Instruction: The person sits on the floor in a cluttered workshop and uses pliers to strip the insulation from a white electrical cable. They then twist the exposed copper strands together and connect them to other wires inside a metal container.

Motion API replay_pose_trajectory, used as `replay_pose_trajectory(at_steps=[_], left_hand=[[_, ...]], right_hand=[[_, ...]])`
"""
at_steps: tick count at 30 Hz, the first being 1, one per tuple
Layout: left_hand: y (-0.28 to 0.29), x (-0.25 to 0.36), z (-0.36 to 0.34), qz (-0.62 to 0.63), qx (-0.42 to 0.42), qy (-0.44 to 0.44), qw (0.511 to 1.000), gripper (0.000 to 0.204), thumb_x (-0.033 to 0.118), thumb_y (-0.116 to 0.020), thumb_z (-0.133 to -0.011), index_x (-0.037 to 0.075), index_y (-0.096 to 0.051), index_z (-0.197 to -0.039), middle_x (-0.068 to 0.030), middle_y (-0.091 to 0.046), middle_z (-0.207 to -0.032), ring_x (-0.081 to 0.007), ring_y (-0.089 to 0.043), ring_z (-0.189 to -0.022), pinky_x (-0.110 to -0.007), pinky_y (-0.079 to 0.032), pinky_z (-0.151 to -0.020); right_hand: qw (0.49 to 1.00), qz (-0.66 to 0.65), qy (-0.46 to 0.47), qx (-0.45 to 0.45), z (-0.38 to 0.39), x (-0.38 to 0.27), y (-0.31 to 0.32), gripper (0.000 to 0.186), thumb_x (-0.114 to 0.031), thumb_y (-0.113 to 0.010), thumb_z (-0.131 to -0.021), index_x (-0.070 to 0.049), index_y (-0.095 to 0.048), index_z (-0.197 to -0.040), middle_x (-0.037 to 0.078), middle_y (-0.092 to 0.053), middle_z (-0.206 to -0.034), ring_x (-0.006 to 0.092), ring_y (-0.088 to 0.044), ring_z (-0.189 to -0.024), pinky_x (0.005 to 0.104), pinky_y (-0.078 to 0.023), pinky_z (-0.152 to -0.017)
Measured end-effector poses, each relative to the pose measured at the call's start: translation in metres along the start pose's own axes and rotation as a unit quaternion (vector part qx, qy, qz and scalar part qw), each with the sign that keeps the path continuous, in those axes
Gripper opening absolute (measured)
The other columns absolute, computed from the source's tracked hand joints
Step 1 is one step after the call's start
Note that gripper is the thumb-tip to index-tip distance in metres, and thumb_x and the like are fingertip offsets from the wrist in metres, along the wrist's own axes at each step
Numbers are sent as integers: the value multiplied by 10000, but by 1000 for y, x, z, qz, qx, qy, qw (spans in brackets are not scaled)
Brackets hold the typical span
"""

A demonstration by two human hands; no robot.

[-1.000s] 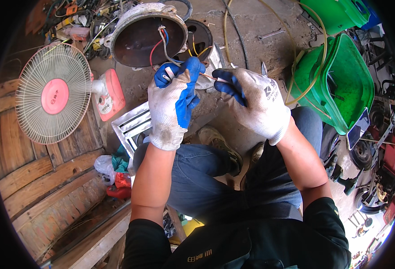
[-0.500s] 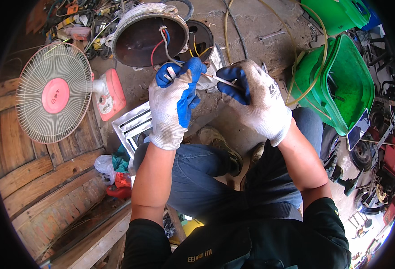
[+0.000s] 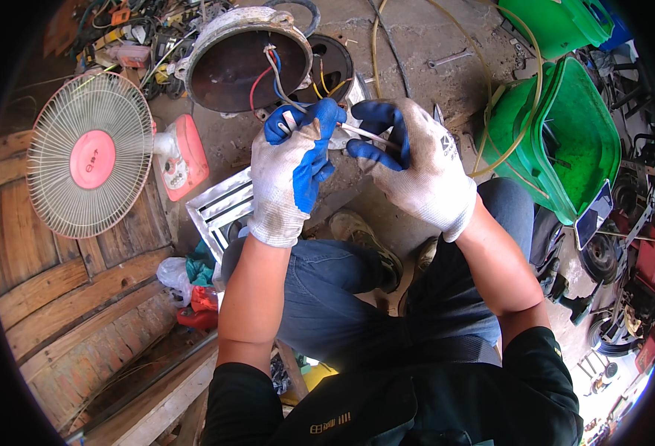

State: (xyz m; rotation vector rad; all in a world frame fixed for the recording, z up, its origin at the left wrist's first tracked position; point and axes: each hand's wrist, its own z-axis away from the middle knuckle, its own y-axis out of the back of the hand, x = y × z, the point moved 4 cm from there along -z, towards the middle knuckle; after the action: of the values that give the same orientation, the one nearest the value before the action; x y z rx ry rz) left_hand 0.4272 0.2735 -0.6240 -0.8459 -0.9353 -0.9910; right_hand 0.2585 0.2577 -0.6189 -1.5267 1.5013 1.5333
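Both hands wear white knit gloves with blue coated palms and fingers. My left hand (image 3: pixel 286 163) is closed around a grey wire (image 3: pixel 278 83) that runs out of a round metal housing (image 3: pixel 227 31); a short white piece (image 3: pixel 290 120) sticks up between its fingers. In my right hand (image 3: pixel 428 171) is a thin white tube (image 3: pixel 366 134), its tip pointing at the left fingertips. The index finger and thumb stand apart around the tube, and its rear end is hidden in the hand. Red and blue wires (image 3: pixel 257 91) also come from the housing.
A pink fan (image 3: pixel 91 160) lies at the left beside wooden boards. A silver slatted frame (image 3: pixel 219 202) sits by my left knee. At right stand green bins (image 3: pixel 521 141) with a yellowish hose (image 3: pixel 524 123). A wrench (image 3: pixel 450 59) lies on the floor; scattered parts line both sides.
My right hand has moved slightly left, bringing the tube closer to the left fingertips. Its index finger and thumb have spread apart. The left hand has barely moved.
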Motion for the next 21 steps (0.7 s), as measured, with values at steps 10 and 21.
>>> replay_pose_trajectory(at_steps=[10,21], left_hand=[[21,6,-1,-27,-20,-20,999,219,230,-657,-978,48,-687,-1096,65,-539,-689,-28,-457,-503,-177,-358,-455],[14,1,-5,62,-234,-34,970,297,217,-683,-949,29,-671,-1179,-22,-718,-981,-40,-640,-772,-170,-478,-571]], right_hand=[[998,63,4,7,-3,-6,3,224,-85,-728,-795,-5,-650,-990,185,-613,-881,353,-631,-799,409,-497,-696],[989,-51,-124,-60,-3,6,-10,142,-146,-634,-963,-16,-684,-938,-11,-528,-641,60,-462,-573,262,-398,-509]])
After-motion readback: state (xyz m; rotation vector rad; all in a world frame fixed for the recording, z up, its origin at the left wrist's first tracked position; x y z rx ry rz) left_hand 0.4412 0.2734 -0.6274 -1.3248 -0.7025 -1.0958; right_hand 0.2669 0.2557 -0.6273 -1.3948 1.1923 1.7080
